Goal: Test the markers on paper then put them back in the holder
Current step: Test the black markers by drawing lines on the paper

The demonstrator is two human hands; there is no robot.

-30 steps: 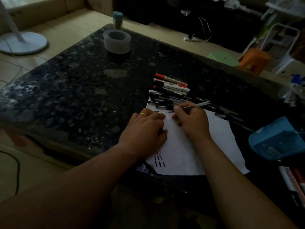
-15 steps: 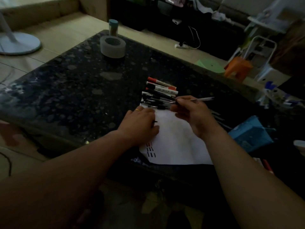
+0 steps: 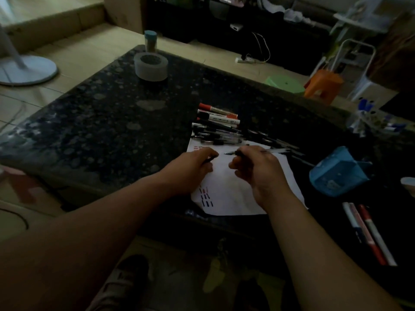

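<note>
Pen (image 3: 276, 151) is gripped in the curled fingers of the right hand (image 3: 258, 169), tip aimed at what looks like a cap (image 3: 210, 158) pinched by the left hand (image 3: 190, 169), likely for recapping. Both are held above paper (image 3: 233, 198) at the worktop (image 3: 89, 122) near edge. Holder (image 3: 336, 176) is kept by the right edge.

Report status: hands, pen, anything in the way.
Left hand pinches a dark cap, likely. Right hand grips pen, tip toward left hand, over paper. Holder to the right, path looks clear.

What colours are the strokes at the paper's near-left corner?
Black strokes with a few red, head view.
</note>
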